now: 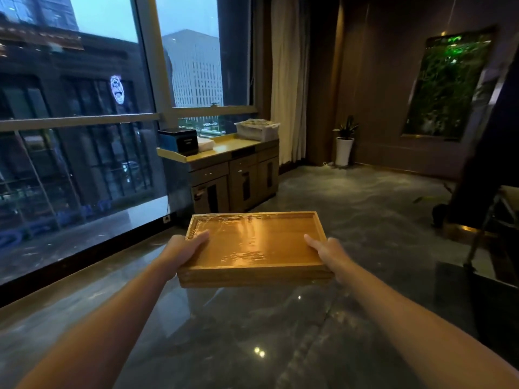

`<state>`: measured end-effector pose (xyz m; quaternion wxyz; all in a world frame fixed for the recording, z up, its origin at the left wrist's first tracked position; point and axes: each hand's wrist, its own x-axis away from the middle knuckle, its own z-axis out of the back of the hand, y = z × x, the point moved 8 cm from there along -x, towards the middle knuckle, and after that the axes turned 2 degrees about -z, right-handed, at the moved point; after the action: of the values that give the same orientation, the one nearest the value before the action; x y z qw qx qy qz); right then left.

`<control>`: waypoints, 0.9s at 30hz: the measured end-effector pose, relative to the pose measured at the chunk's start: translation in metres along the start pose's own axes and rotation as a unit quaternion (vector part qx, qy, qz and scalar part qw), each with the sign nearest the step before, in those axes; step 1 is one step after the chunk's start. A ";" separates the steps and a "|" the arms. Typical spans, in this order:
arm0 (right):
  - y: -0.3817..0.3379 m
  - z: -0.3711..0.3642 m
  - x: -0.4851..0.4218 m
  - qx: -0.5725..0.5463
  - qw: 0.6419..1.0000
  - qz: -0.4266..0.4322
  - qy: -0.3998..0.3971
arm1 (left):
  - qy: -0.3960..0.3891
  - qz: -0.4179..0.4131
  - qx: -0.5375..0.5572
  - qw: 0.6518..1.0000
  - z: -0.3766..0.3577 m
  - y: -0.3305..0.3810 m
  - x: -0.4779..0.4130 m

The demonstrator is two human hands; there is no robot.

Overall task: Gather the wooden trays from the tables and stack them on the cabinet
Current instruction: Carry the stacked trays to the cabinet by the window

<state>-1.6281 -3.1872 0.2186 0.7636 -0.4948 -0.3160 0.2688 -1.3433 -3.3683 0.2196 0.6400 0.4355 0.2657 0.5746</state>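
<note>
No brand, label or writing was legible anywhere; a round lit sign [117, 89] glowed on the building beyond the window [84, 122], its pattern too blurred to read.

Left hand [184, 248]: closed around the left short edge of the stack of wooden trays [254, 249]. Thumb lay on top, pointing inward over the rim onto the tray floor; the remaining fingers went under the stack and were hidden.

Right hand [325, 252]: closed around the right short edge in the same way, thumb on the rim and pointing inward, other fingers out of sight beneath.

The stack was held out in front at arm's length, roughly level, clear of any surface, above the glossy dark floor [252, 332]. Layered edges showed along its near side, so more than one tray, but the count could not be told. The top tray was empty, its floor shiny with reflected light.

The cabinet [230, 175] stood ahead against the window, well apart from the trays. On its yellowish top: a dark box [178, 140] at the left end, something white and flat [206, 144] just beside it, and a pale covered container [257, 129] at the right end. A potted plant [345, 144] in a white pot stood in the corner past a cream curtain [289, 80].
</note>
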 end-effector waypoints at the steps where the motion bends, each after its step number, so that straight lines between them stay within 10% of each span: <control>1: 0.001 0.005 -0.027 0.001 1.000 -0.003 0.001 | 0.000 0.005 -0.004 1.000 -0.017 0.007 -0.022; 27: -0.095 0.061 -0.728 0.064 0.997 -0.015 -0.042 | 0.013 0.044 0.006 0.999 -0.331 0.212 -0.589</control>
<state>-2.1422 -3.7129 0.1681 0.7836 -0.4283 -0.3379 0.2973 -1.8450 -3.8626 0.1494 0.6080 0.4429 0.2579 0.6063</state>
